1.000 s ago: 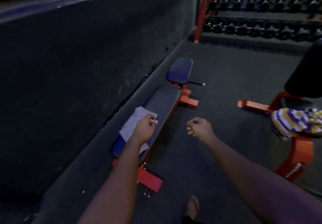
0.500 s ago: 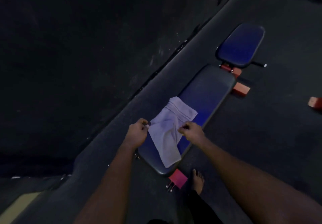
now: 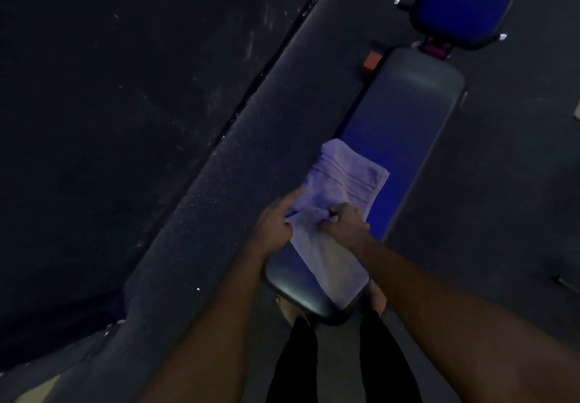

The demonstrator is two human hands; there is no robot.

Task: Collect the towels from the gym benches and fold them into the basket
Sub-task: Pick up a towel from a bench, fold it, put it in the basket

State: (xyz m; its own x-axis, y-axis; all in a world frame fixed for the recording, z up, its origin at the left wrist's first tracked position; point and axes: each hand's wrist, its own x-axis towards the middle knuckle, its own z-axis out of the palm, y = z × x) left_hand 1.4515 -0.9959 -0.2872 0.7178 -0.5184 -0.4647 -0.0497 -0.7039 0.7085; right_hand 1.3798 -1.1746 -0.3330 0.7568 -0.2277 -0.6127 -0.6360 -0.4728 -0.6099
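A pale lilac towel [image 3: 342,189] lies lengthwise on the near end of a dark padded gym bench [image 3: 405,114], its lower end draped toward the bench's front edge. My left hand [image 3: 274,225] grips the towel's left edge near the middle. My right hand [image 3: 343,223] pinches a bunched fold of the same towel just beside it; the two hands are almost touching. No basket is in view.
A dark wall [image 3: 110,104] runs along the left, with a strip of rubber floor [image 3: 226,198] between it and the bench. The bench's separate seat pad [image 3: 470,0] lies at the top. My legs and bare feet [image 3: 378,299] stand at the bench's near end.
I have stepped to the bench's near end and look straight down. My right hand reached the towel, and both hands have drawn together at its middle, bunching it.
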